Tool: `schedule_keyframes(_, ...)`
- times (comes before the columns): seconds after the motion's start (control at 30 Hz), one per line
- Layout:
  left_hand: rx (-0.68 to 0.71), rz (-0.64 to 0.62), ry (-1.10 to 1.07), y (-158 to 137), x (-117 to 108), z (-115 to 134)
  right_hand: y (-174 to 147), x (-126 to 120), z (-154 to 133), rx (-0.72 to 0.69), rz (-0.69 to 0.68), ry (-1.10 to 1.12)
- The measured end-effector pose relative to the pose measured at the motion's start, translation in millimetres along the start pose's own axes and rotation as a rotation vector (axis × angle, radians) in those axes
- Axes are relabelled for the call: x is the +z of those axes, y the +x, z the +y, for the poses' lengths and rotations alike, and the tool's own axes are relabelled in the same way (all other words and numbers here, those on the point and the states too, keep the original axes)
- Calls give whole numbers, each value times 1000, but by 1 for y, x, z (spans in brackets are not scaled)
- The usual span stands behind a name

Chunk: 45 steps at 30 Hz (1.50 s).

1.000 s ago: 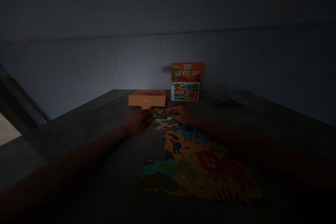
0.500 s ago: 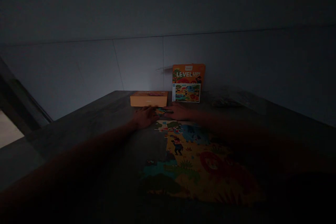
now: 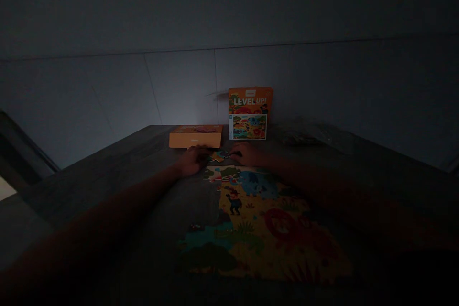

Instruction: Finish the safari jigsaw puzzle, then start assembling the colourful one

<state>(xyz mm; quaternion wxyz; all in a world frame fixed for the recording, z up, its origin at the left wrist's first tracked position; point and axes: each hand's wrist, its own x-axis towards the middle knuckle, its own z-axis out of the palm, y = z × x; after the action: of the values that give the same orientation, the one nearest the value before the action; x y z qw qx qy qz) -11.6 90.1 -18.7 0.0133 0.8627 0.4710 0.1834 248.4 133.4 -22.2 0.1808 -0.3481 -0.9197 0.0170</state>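
Between my two hands, a small cluster of jigsaw puzzle pieces (image 3: 219, 155) lies just beyond the puzzle's far edge. My left hand (image 3: 193, 159) is closed at its left side, the fingertips gripping the pieces' edge. From the right, my right hand (image 3: 245, 154) has its thumb and fingers curled onto the other side of the cluster. Nearer to me lies the partly assembled jigsaw puzzle (image 3: 258, 229), with elephants, a lion, a crocodile and a person with binoculars. Its left side has a gap where the table shows. Dim light hides the finger details.
An orange box (image 3: 195, 139) lies flat behind my left hand. The upright "LEVEL UP!" box (image 3: 251, 98) leans at the wall, a picture card (image 3: 248, 127) in front of it. A clear plastic bag (image 3: 308, 136) lies at right on the grey table (image 3: 143, 153).
The view has shifted slightly, so things sit further left. My hands have drawn a little apart, and more of the small cluster of puzzle pieces shows between them.
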Motion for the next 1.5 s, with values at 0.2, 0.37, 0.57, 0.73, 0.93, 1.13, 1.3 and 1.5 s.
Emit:
schedule_keyframes(0.2, -43, -9, 103, 3, 5, -4, 5, 7, -5, -37, 61, -4)
schedule_keyframes(0.37, -36, 2, -82, 5, 7, -10, 11, 14, -8, -105, 7, 85)
schedule_keyframes(0.57, -180, 42, 43, 4, 5, -8, 9, 17, -1, -8, 84, 78)
schedule_keyframes(0.73, -257, 62, 158, 0, 3, -1, 9, 19, 0, 15, 136, 146)
schedule_keyframes(0.93, -47, 151, 85, -2, 2, 4, 7, 22, 2, 65, 213, 320)
schedule_keyframes(1.13, -49, 246, -445, 3, -1, 32, 11, 10, -16, -47, 343, 687)
schedule_keyframes(1.3, -273, 348, -860, -15, -29, 72, 14, -12, -59, 36, 410, 1052)
schedule_keyframes(1.5, -409, 498, -946, -62, -44, 89, -11, -8, -95, 14, 120, 821)
